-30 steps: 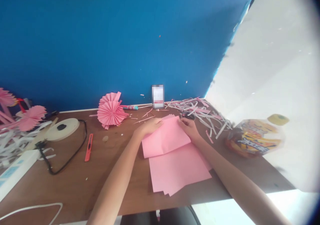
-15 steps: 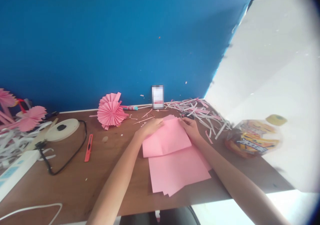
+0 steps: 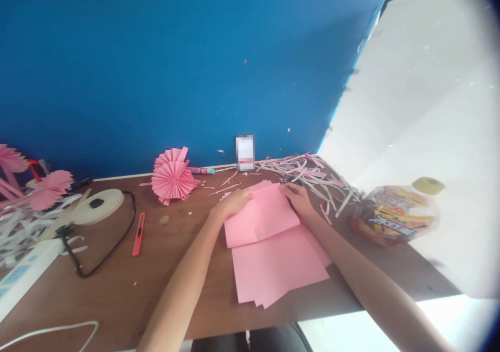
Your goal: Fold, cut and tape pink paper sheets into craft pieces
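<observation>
A pink paper sheet [image 3: 265, 217] lies across a stack of pink paper [image 3: 279, 271], its near edge lifted a little and casting a shadow. My left hand [image 3: 236, 203] grips the sheet's far left side, with the fingers bent over its edge. At the far right corner, my right hand [image 3: 297, 198] pinches the same sheet between thumb and fingers. The stack's sheets are fanned unevenly, so several corners stick out at the near end and right side.
Left are a red box cutter [image 3: 138, 234], a round cream device [image 3: 97, 206] with a black cord, and a power strip [image 3: 29, 268]. Behind stand folded pink paper fans [image 3: 174, 177] and a phone [image 3: 245, 153]. Shredded paper strips [image 3: 308, 171] and a yellow-capped bottle [image 3: 396, 216] are right.
My left hand has slid slightly left and toward me along the sheet. My right hand keeps its hold at the corner. The camera view has shifted a little.
</observation>
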The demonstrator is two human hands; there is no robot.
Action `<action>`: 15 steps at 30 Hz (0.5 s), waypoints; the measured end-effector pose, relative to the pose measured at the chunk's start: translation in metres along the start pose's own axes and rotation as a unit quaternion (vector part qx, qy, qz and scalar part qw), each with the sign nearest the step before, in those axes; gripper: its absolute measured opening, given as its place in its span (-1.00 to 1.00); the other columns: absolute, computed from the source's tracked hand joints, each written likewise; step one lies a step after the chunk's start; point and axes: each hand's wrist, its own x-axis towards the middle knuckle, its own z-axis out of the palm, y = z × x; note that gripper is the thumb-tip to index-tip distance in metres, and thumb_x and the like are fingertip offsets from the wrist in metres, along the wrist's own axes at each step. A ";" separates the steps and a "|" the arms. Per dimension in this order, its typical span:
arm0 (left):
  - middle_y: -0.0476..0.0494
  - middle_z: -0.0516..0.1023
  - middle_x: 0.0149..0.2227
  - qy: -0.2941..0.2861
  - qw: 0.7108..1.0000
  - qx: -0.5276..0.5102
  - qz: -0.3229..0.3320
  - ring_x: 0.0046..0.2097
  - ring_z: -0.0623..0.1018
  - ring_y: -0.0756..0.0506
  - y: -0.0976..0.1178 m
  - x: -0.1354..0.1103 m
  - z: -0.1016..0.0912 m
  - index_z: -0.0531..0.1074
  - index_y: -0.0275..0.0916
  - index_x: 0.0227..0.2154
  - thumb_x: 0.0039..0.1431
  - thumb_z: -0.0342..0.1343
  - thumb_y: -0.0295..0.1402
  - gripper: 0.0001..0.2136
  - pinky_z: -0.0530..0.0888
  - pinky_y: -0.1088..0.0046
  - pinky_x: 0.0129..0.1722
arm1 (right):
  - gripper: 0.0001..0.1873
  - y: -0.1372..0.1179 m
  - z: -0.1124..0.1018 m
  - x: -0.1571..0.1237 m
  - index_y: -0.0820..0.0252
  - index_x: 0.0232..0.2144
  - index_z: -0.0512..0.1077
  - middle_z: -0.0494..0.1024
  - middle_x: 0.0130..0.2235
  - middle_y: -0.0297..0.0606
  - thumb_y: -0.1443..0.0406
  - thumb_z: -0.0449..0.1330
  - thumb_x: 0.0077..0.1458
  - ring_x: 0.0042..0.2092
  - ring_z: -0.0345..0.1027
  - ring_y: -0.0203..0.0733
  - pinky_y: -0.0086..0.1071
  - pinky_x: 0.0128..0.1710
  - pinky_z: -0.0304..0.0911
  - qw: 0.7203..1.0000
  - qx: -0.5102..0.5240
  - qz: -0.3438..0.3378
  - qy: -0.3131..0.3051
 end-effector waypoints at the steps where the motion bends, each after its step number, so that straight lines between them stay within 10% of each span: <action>1: -0.22 0.47 -0.09 0.009 1.000 0.009 -0.006 -0.11 0.47 -0.14 -0.001 0.000 0.000 0.36 -0.24 -0.19 0.30 -0.29 -0.07 -0.59 0.32 0.41 -0.15 | -0.61 0.000 -0.001 0.000 0.29 -0.29 0.41 0.43 -0.33 -0.27 0.05 0.17 0.02 -0.38 0.22 -0.37 -0.54 -0.39 0.13 1.000 -0.007 -0.009 0.019; 7: -0.26 0.48 -0.21 0.092 0.992 0.076 -0.050 -0.16 0.48 -0.12 -0.006 0.004 0.012 0.30 -0.31 -0.27 0.34 -0.34 -0.19 -0.63 0.32 0.42 -0.18 | -0.71 -0.015 0.002 -0.012 0.27 -0.18 0.40 0.44 -0.17 -0.18 0.36 -0.03 0.09 -0.14 0.26 -0.26 -0.44 -0.12 0.12 0.910 -0.299 -0.190 0.214; 15: -0.26 0.48 -0.24 0.113 0.977 0.164 -0.072 -0.15 0.51 -0.14 0.010 0.009 0.036 0.25 -0.30 -0.19 0.34 -0.36 -0.30 -0.70 0.36 0.42 -0.24 | -0.81 -0.029 0.058 -0.043 0.23 -0.37 0.41 0.44 -0.31 -0.26 0.39 -0.01 0.15 -0.23 0.21 -0.26 -0.40 -0.26 -0.08 0.774 -0.585 -0.230 -0.073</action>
